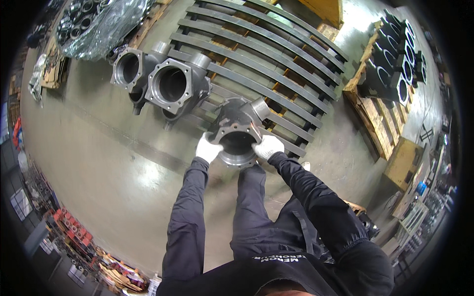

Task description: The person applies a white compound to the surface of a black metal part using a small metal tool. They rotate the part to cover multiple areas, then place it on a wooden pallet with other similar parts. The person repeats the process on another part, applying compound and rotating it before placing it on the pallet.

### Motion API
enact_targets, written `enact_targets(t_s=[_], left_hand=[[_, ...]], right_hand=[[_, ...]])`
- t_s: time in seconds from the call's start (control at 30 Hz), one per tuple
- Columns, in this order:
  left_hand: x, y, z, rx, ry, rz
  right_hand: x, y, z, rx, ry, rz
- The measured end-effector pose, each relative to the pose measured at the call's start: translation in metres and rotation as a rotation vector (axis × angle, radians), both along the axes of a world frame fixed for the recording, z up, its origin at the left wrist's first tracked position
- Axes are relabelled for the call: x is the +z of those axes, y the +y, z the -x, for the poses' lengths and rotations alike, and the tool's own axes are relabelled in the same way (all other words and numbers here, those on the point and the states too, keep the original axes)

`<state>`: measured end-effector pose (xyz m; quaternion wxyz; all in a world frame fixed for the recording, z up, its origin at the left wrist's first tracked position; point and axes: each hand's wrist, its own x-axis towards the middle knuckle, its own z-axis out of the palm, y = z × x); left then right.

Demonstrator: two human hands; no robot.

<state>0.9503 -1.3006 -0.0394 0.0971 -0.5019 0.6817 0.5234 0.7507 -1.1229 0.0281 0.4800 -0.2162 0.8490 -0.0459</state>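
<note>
A large dark grey cast metal housing (239, 114) stands in front of me, its round bore facing up toward me inside a flange with bolt holes. White-gloved, my left hand (208, 148) grips the flange's left edge. My right hand (268, 146), in a matching glove, grips the opposite edge, fingers curled over the rim. Both thumbs lie at the bore's edge. Beyond my left hand, two similar housings (170, 88) (129, 70) stand side by side, their bores also turned this way. The underside of the held housing is hidden.
A slatted metal rack (256, 66) lies just beyond the housing. A wooden pallet (380, 118) at the right bears several black castings (390, 64). Plastic-wrapped metal parts (98, 29) sit at the far left. Red parts (69, 227) line the lower left.
</note>
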Motion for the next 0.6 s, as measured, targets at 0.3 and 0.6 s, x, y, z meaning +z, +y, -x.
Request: enact_targets(t_s=[0.3, 0.6], left_hand=[[-0.001, 0.075, -0.027, -0.094, 0.006, 0.227], [0.079, 0.137, 0.049, -0.060, -0.025, -0.159]], right_hand=[[-0.028, 0.096, -0.039, -0.099, -0.014, 0.204], [0.029, 0.201, 0.006, -0.270, -0.029, 0.305]])
